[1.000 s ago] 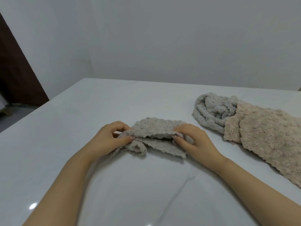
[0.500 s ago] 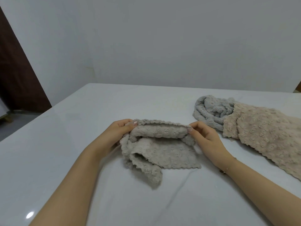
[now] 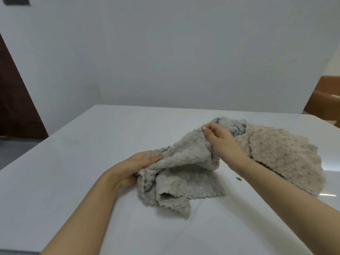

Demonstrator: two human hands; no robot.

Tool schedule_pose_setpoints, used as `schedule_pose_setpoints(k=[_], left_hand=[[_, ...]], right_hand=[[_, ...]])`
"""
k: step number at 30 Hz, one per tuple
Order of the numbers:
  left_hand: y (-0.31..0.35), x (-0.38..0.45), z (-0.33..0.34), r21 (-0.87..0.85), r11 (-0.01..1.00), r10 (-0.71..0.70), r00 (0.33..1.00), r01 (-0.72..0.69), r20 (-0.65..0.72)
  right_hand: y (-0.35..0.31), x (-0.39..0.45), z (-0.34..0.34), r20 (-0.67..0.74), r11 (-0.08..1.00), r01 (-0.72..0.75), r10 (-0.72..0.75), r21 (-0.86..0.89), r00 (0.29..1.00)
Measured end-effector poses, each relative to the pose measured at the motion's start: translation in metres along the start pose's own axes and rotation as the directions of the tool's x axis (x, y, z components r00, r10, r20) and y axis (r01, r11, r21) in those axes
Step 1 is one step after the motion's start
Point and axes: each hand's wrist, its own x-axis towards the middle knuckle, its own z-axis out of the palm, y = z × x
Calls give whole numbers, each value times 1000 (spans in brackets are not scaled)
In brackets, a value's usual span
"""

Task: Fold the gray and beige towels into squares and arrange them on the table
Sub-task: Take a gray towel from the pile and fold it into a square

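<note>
now the towel in hand (image 3: 185, 159) is opened out rather than bunched — half a second ago it was a tight roll pinched between both hands close together, with a loose flap hanging toward the camera. the right hand (image 3: 219, 139) has since lifted and carried its corner up and away to the right, thumb and fingers pinching the edge, while the left hand (image 3: 137, 162) stays low near the table (image 3: 73, 153), fingers curled round the other end of the cloth. the gray-beige fabric is stretched in a slope between them, its lower part trailing in crumpled folds on the tabletop.

by my reading this is an unfurling to find the corners, so no square is made yet and the fold itself is still ahead.

behind the right hand lies the rest of the work: a gray towel (image 3: 233, 126), mostly hidden, and a beige towel (image 3: 283, 155) spread loosely just beside it, overlapping — both unfolded.

as for containers, none shows on the table; a brown cardboard-like shape (image 3: 323, 100) sits at the far right edge, too cut off to tell what it holds.
</note>
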Motion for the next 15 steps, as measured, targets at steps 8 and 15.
schedule_pose_setpoints(k=[8,15], left_hand=[[30,-36,-18,103,990,102,990,-92,-96],[74,-45,-22,329,924,306,894,-195,-327]], right_hand=[[-18,21,-24,191,946,-186,137,265,972],[-30,30,-50,306,946,-268,204,184,930]])
